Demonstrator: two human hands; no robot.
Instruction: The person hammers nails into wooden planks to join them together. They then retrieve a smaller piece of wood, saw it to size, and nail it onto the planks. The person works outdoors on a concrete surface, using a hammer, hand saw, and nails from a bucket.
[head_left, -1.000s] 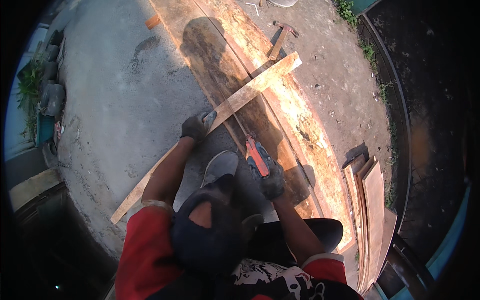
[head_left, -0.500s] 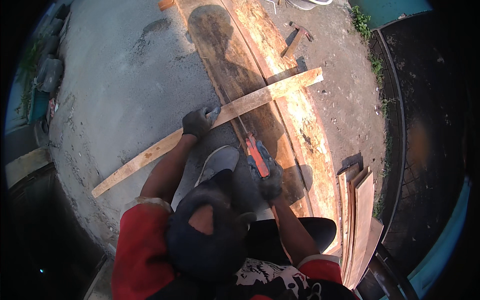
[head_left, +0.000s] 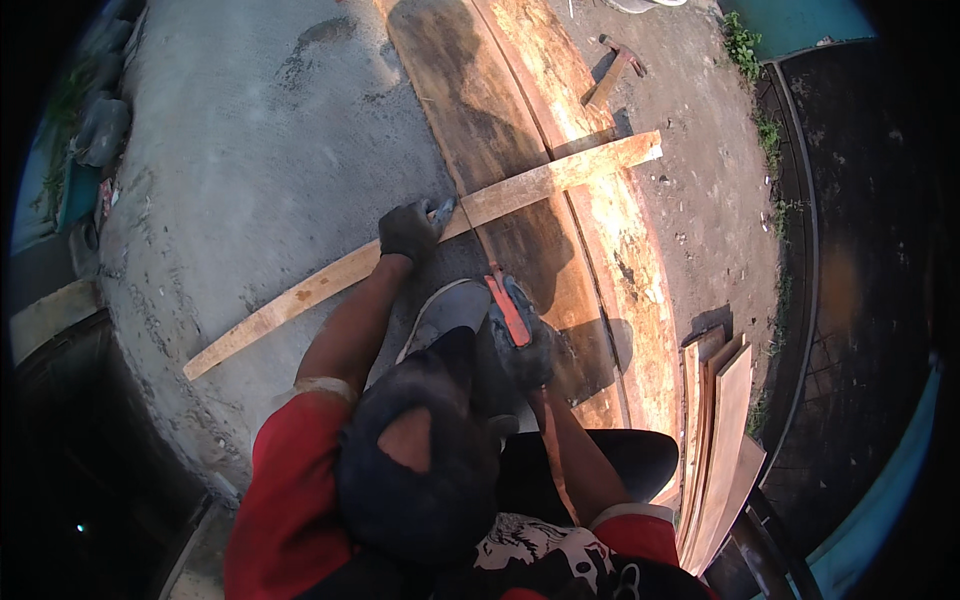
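Your gloved left hand (head_left: 408, 230) is clamped down on the long pale wooden batten (head_left: 430, 245), fingers wrapped over its edge where it crosses the wide dark brown plank (head_left: 480, 130) lying on the grey concrete ground (head_left: 250, 140) — that looks like a steadying grip, pinning the strip so it won't skate. Your gloved right hand (head_left: 520, 345) is closed tight around the orange-and-black handle of a handsaw (head_left: 508, 310), whose thin blade runs up toward the batten just beside your left hand; the teeth seem to meet the wood there, though the contact itself is too small to make out. Your grey shoe (head_left: 445, 310) is planted near the batten, apparently bracing. Off to your right, a stack of reddish boards (head_left: 720, 440) stands on edge; farther up, a short wooden offcut (head_left: 610, 78) lies apart. Against half a second ago, the batten sits flatter across the view, its far end lower, while both hands keep the same grips.
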